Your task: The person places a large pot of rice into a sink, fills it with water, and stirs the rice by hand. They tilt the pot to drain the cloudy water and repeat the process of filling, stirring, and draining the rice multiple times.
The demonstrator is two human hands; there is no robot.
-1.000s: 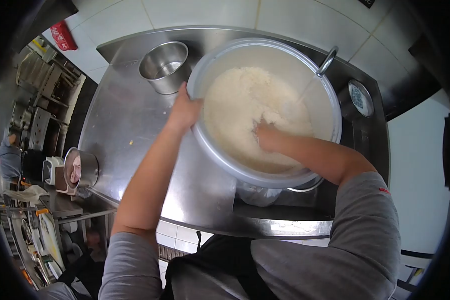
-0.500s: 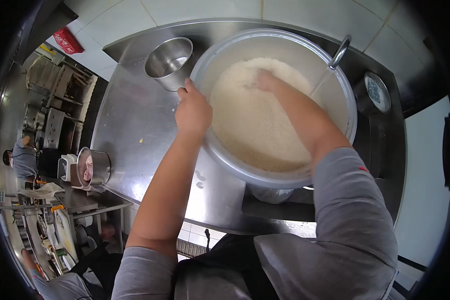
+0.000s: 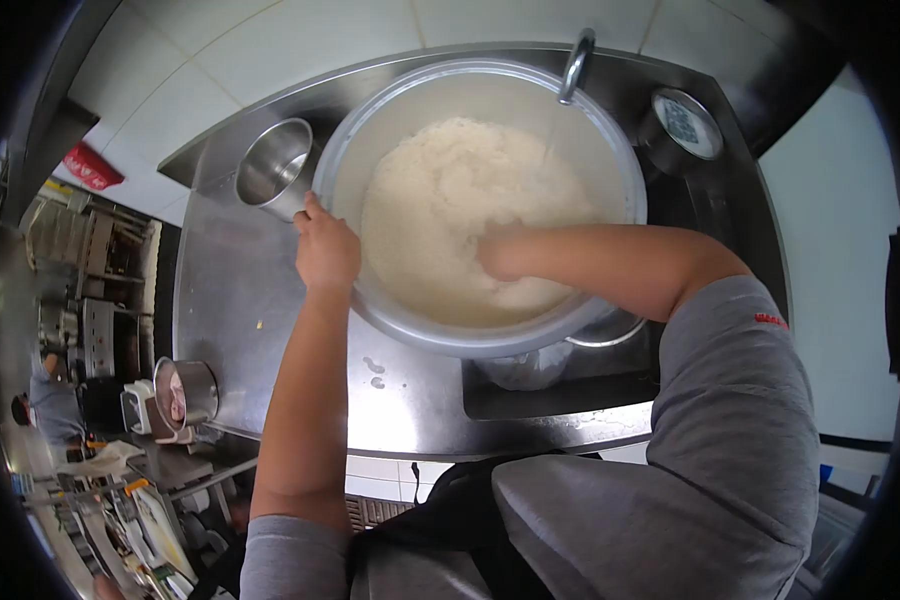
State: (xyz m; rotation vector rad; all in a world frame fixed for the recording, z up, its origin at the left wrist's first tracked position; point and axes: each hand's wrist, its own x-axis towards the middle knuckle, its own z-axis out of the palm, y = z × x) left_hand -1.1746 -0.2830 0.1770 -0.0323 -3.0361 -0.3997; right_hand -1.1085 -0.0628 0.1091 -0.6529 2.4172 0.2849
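A large aluminium basin [image 3: 490,345] holds pale rice [image 3: 450,180] in cloudy water. At its left side my left hand [image 3: 327,245] is closed on the rim, with one finger lying outward along it. My right hand [image 3: 502,250] is pushed into the rice near the middle of the basin; its fingers are sunk in the rice and hidden. From the tap [image 3: 576,70] above the back right rim, a thin stream of water falls into the basin. Just beyond my left hand stands a steel pot [image 3: 275,165], its visible inside holding no food.
The basin stands on a steel counter [image 3: 240,270], partly over a sink [image 3: 610,375] with a clear plastic bag [image 3: 525,368]. A lidded steel container [image 3: 682,125] is at back right. Left lies a pot with pinkish meat [image 3: 185,390]. Another person [image 3: 55,400] is far left.
My right hand has moved through the rice toward me, its elbow swinging out right, and the rice surface is more churned. My left hand keeps its hold on the rim. The view has shifted.
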